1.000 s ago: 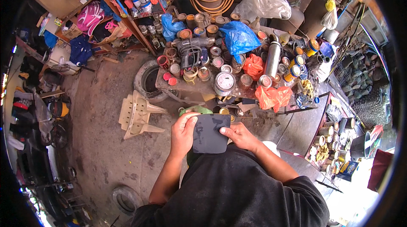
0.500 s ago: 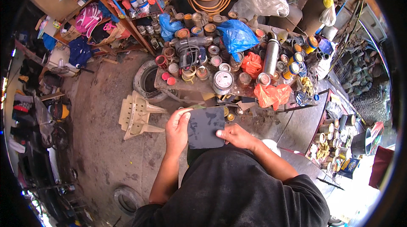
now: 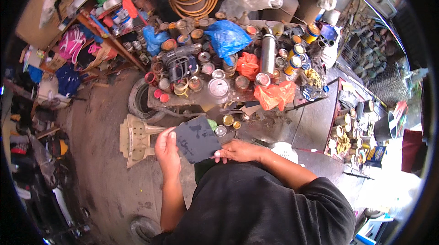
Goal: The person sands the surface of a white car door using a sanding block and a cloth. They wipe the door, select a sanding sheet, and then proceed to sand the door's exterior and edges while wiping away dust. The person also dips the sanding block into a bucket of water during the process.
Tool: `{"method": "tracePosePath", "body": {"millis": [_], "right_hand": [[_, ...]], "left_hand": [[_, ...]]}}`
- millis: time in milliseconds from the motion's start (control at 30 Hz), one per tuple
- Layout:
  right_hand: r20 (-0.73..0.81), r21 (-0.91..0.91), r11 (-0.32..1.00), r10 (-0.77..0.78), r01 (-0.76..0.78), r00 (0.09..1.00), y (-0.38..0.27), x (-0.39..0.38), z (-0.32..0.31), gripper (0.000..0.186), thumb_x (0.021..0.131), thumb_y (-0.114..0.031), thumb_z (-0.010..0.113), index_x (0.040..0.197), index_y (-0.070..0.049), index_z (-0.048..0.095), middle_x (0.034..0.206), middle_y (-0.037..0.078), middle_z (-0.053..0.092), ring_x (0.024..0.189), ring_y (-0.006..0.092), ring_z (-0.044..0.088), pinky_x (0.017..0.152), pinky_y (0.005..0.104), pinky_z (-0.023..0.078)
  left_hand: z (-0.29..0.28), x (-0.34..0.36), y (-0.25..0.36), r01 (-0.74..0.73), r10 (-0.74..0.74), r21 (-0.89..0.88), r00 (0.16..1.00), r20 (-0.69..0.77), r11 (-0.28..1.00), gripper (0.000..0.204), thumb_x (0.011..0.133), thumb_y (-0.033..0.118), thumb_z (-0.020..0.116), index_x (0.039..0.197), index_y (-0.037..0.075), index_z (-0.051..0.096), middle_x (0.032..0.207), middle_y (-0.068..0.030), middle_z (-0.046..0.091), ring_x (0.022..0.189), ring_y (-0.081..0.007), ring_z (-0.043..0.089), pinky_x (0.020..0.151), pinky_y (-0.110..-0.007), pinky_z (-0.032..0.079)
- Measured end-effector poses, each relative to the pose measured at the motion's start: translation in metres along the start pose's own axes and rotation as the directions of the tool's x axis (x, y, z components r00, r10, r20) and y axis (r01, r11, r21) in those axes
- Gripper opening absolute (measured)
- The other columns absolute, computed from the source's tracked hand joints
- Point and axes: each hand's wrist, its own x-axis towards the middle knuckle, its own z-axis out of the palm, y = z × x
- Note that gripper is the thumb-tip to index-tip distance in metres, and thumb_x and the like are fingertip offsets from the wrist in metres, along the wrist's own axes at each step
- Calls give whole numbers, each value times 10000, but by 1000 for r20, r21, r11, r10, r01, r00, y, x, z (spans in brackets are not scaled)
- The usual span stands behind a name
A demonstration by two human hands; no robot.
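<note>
Sheet (image 3: 199, 140), dark, flat and mottled with darker blotches, has just swung from nearly square to a slant, so that its upper edge now climbs toward the right. It is held in front of the body, on the near side of the table (image 3: 196, 97). The left hand (image 3: 167, 148) pinches its left edge near the upper corner, thumb on the face. The right hand (image 3: 240, 150), whose thumb lay on the face by the right edge half a second ago, has slipped to the lower right corner and grasps it there; how firmly either presses, I cannot tell. The view has also turned, sliding the table leftward. For the handling, this seems to leave the sheet steadied from nearly opposite corners, with most of its blotched face uncovered; neither hand has let go. On the table's near side, toward its left end, a cream plastic stool (image 3: 135, 139) lies tipped; a tyre (image 3: 135, 101) sits at that end, and a white bucket (image 3: 284, 152) stands nearer the right.
</note>
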Motion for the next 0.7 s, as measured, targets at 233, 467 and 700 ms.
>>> {"method": "tracePosePath", "body": {"millis": [233,467,700], "right_hand": [[-917,-162,938,-28,-307,399,177,11,-77,934,852,-321,811,1577,-42,293,1545,245,407,1200,358,631,943,422,563],[-976,-196,450,-4,-871,217,305,-24,-153,1038,785,-425,820,1629,-263,238,1683,215,169,1398,454,455,1035,524,520],[-943,-129,536,195,-835,271,320,-9,-174,572,878,-146,693,1412,-177,491,1440,146,505,1270,420,572,975,534,526]], "left_hand": [[-4,-8,-3,58,-61,-38,996,-63,998,189,1042,145,588,1172,33,668,958,29,657,733,-19,501,597,-197,379],[-13,-11,2,119,-112,104,991,-72,987,182,1041,151,589,1154,34,670,922,29,648,718,-16,489,585,-195,364],[-26,-16,8,124,-102,186,987,-124,975,190,1042,161,591,1156,27,665,915,26,643,705,-21,490,587,-192,374]]}}
